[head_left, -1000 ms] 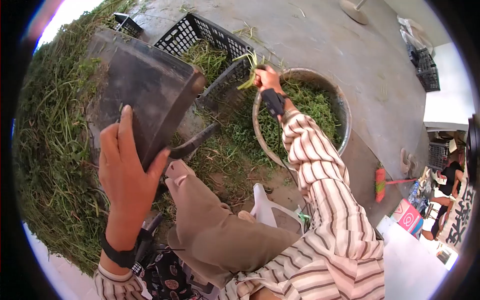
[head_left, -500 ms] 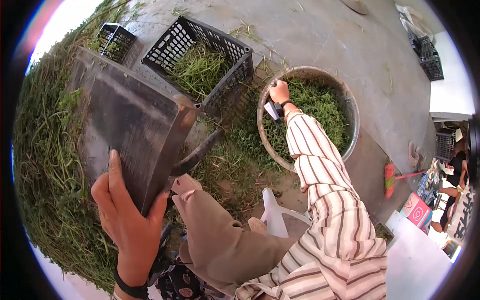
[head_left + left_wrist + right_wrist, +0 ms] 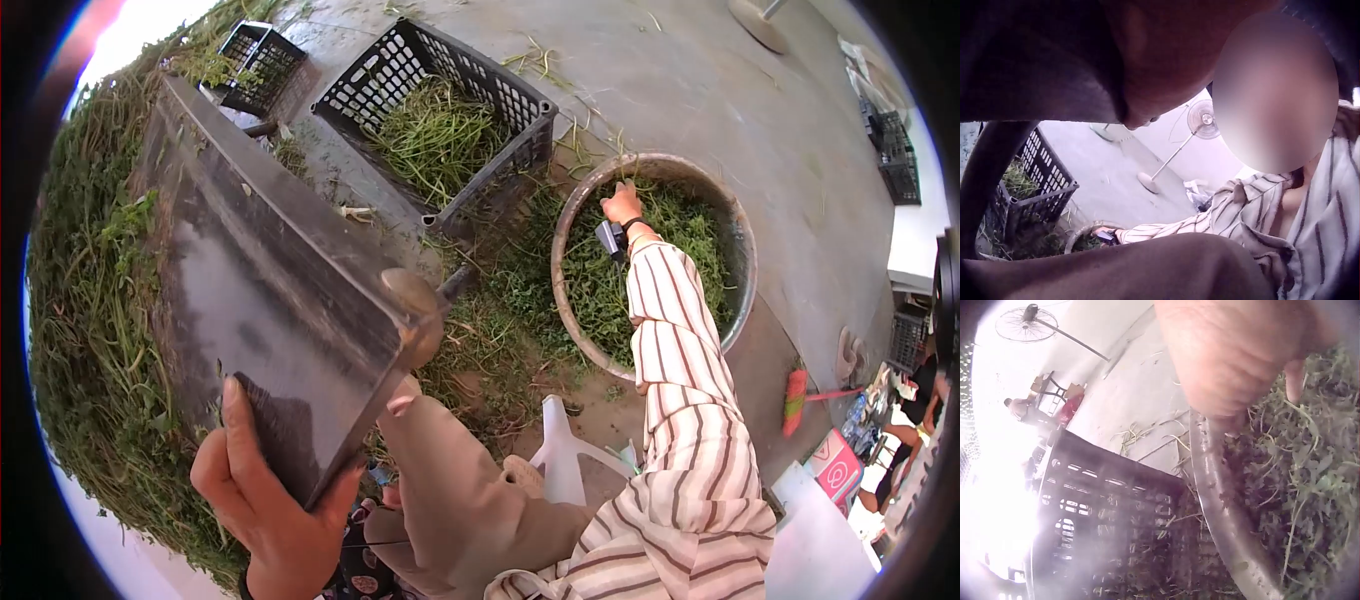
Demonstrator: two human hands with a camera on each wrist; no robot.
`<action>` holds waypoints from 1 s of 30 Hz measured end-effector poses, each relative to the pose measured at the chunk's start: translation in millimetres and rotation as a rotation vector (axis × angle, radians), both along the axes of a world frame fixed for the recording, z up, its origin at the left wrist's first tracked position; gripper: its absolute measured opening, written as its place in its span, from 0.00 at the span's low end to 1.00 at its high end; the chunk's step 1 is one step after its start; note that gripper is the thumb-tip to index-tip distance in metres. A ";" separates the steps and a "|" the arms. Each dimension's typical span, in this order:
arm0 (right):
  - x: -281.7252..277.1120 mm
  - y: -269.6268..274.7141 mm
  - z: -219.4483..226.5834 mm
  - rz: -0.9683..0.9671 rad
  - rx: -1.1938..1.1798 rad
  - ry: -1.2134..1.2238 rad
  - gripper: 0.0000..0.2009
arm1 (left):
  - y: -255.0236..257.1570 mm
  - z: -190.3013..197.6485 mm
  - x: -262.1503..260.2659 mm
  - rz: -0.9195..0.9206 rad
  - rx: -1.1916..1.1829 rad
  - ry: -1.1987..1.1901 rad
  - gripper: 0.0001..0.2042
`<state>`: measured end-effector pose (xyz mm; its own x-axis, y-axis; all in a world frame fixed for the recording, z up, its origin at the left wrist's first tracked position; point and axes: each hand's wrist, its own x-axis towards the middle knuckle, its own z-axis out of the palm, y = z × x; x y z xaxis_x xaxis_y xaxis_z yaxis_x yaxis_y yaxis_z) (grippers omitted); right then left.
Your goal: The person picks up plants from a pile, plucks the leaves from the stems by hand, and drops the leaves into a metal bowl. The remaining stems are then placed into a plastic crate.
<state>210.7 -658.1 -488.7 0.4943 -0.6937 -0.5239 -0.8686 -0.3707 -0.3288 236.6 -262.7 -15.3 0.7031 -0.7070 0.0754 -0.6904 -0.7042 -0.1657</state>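
**Right hand down at the basin rim**

The right hand has dropped its greens and moved onto the metal basin's near rim, fingers curled over it. The basin looks stiff and heavy; the rim offers the hold. The left hand still grips the dark board, now tilted lower beside the crate.

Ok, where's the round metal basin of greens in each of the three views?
Head: metal basin sits right of centre, the right hand at its far-left rim.
Left wrist: only a sliver of its rim shows, bottom left.
Right wrist: its rim curves down the middle, greens to its right.
Shared landmark: the black crate beside it.
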 end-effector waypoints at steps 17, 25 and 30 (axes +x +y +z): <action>8.7 -28.5 -51.2 0.342 0.034 0.074 0.26 | 9.9 6.4 -6.3 0.097 0.177 0.024 0.44; -5.9 35.0 25.7 0.343 0.199 -0.574 0.27 | 2.1 1.2 -0.7 0.059 0.003 0.113 0.42; 58.0 85.8 162.4 0.395 0.393 -0.952 0.25 | -7.3 -3.2 2.8 -0.049 -0.095 0.035 0.43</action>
<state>268.7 -572.3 -326.4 0.9630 -0.2664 0.0397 -0.0407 -0.2894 -0.9563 239.3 -270.0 -18.5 0.6716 -0.7311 0.1200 -0.7282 -0.6812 -0.0753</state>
